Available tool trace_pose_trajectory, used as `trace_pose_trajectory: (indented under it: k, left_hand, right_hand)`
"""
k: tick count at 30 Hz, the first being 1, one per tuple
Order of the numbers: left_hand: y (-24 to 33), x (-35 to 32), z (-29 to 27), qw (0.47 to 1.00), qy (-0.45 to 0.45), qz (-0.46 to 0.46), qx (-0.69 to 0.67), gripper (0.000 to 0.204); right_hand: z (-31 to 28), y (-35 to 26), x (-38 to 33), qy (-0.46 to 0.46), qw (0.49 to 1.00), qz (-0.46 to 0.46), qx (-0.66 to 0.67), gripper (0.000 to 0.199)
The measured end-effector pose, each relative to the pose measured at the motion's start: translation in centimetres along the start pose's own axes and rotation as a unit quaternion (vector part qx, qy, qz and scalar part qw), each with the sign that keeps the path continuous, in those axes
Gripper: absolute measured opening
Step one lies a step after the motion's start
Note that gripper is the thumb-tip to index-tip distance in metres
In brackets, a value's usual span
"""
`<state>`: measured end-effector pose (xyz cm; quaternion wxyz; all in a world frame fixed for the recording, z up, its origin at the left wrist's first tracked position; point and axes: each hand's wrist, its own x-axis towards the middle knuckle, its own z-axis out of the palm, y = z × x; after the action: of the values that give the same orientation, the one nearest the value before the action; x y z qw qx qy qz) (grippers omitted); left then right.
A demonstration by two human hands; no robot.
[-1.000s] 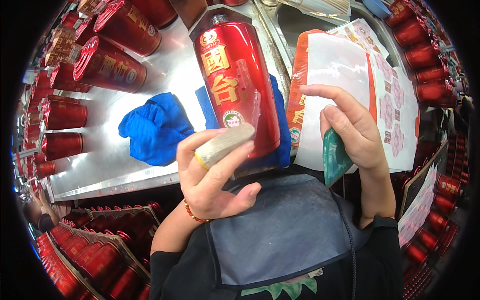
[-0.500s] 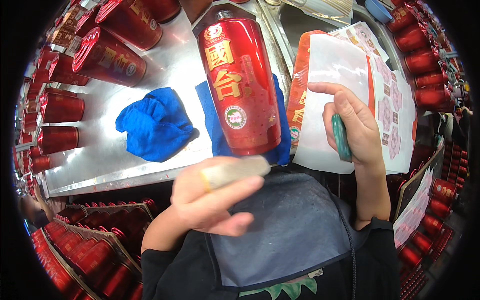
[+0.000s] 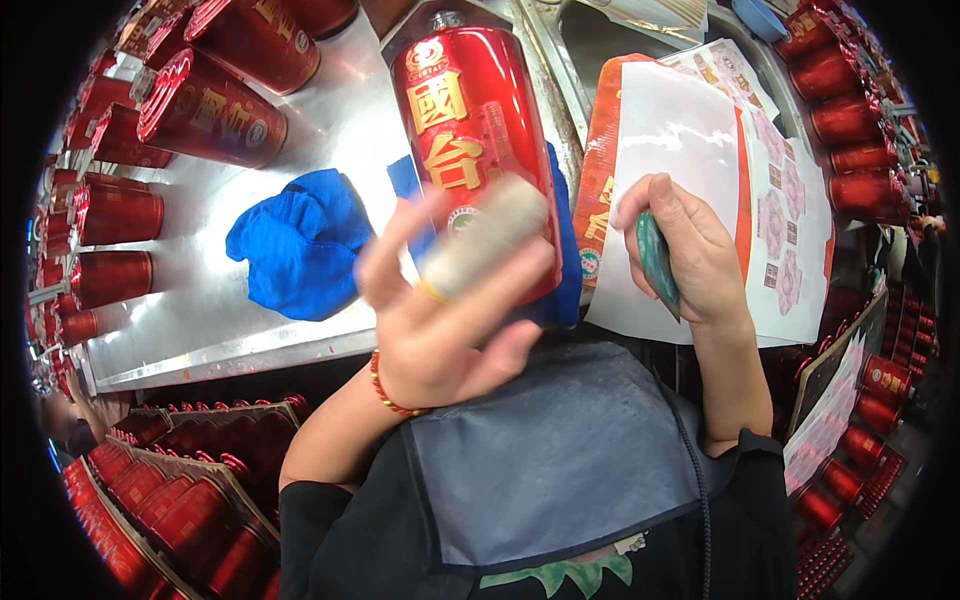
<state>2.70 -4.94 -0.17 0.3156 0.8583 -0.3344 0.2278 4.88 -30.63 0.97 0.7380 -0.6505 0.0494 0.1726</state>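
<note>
The left hand (image 3: 440, 320) is raised in front of the bench, palm toward the camera, its fingers (image 3: 505, 275) curled around a pale beige roll (image 3: 480, 250). The roll is a short cylinder, cream to grey in colour, blurred by motion, with a thin yellow band at its lower end where it meets the base of the fingers. A red beaded bracelet (image 3: 385, 390) circles the wrist below.

Just beyond those fingertips lies the large red bottle (image 3: 470, 150): glossy metallic red, rounded at the shoulders, with gold characters down its front, a round gold emblem near its top and a small pale round seal low on its face, partly hidden by the roll. It rests lengthwise on a blue cloth (image 3: 565, 250) that shows along its right side.

The right hand (image 3: 690, 250) is clenched around a slim dark green tool (image 3: 657, 260), whose tip points down out of the fist. Under and behind its fingers (image 3: 650, 200) lies a white sheet (image 3: 680, 130) with an orange-red border, and further right a sheet of small stickers (image 3: 790, 220).

Left of the left hand's fingers, a crumpled blue rag (image 3: 295, 245) sits on the steel bench (image 3: 200, 310), with smaller red canisters (image 3: 115, 215) lined up beyond it.
</note>
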Motion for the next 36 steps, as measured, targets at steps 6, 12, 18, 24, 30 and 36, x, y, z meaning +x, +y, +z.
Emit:
trace_pose_trajectory:
  k: [6, 12, 18, 24, 30, 36]
  left_hand:
    - [-2.2, -0.5, 0.7, 0.986, -0.02, -0.141, -0.087, 0.136]
    - [-1.2, 0.0, 1.2, 0.981, 0.013, -0.174, -0.081, 0.111]
    - [-0.9, 0.1, 1.1, 0.985, 0.016, -0.16, -0.063, 0.119]
    - [-1.5, -0.9, 1.1, 0.937, 0.004, -0.231, -0.26, 0.104]
    - [-1.1, -0.8, 1.4, 0.931, 0.006, -0.247, -0.27, 0.093]
    - [-0.7, -0.6, 1.5, 0.917, 0.02, -0.257, -0.305, 0.091]
  right_hand:
    - [0.2, 0.4, -0.1, -0.06, 0.995, 0.005, -0.074, 0.051]
    - [0.6, -0.3, 1.1, -0.085, 0.973, -0.082, -0.2, 0.05]
    - [1.7, 0.2, 1.1, -0.053, 0.981, -0.084, -0.167, 0.046]
    - [2.3, -0.8, 1.3, -0.119, 0.986, 0.047, -0.105, 0.08]
    - [2.2, 0.0, 1.7, -0.141, 0.989, 0.045, -0.009, 0.078]
    - [1.6, 0.6, 1.9, -0.128, 0.99, 0.055, -0.03, 0.073]
